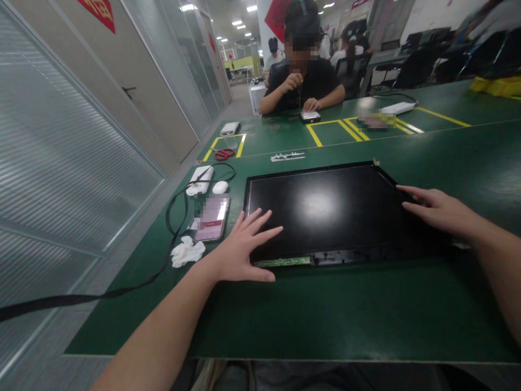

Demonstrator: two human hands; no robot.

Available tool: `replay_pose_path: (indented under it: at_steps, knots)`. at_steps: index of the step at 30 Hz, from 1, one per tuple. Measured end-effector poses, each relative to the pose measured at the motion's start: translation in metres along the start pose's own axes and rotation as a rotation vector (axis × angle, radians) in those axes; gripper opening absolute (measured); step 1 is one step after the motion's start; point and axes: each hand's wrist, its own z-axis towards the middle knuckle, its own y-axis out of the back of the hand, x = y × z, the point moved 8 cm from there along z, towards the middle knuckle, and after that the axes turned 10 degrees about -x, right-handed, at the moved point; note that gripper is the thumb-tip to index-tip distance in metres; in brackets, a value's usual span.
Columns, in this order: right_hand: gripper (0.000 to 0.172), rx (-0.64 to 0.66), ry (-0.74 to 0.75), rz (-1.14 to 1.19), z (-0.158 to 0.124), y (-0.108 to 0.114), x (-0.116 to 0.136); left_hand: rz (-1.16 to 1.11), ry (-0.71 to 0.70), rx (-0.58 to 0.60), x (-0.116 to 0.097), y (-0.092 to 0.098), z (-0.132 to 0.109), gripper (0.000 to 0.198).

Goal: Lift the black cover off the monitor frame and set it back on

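A black flat screen panel [325, 212] lies face up on the green table [309, 309], with a strip of green circuit board showing along its near edge. My left hand [240, 250] rests open on the panel's near left corner, fingers spread. My right hand [437, 209] lies open and flat on the panel's right edge. Neither hand holds anything.
Left of the panel lie a phone [212, 218], a crumpled white tissue [187, 251], a white earbud case [220, 187], a white box [201, 179] and a black strap [175, 217]. Red scissors [224, 153] sit farther back. A person [301, 70] sits across the table.
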Motion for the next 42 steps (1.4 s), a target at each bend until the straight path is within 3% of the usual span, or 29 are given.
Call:
replay_pose_path:
  at_steps: [6,11,24,30,37,42]
  knots:
    - [0.059,-0.036,0.102,0.007,0.001,-0.006,0.001,0.017,-0.001,0.082,-0.010,-0.008,0.000,0.108]
    - [0.063,-0.021,0.119,0.019,0.002,-0.011,-0.005,0.012,0.032,0.056,-0.007,-0.011,-0.001,0.086]
    - [0.056,0.029,0.102,0.027,0.000,-0.006,0.000,-0.029,0.004,0.030,-0.008,-0.009,0.000,0.084]
    - [0.070,-0.151,0.298,0.084,-0.010,0.013,0.032,0.001,0.021,0.058,-0.007,-0.010,0.000,0.091]
    - [0.069,0.101,0.332,0.165,-0.011,-0.015,0.044,0.006,0.020,0.044,-0.008,-0.009,0.000,0.086]
    - [0.066,0.149,0.346,0.157,-0.009,-0.019,0.039,0.015,0.019,0.046,-0.008,-0.009,0.000,0.084]
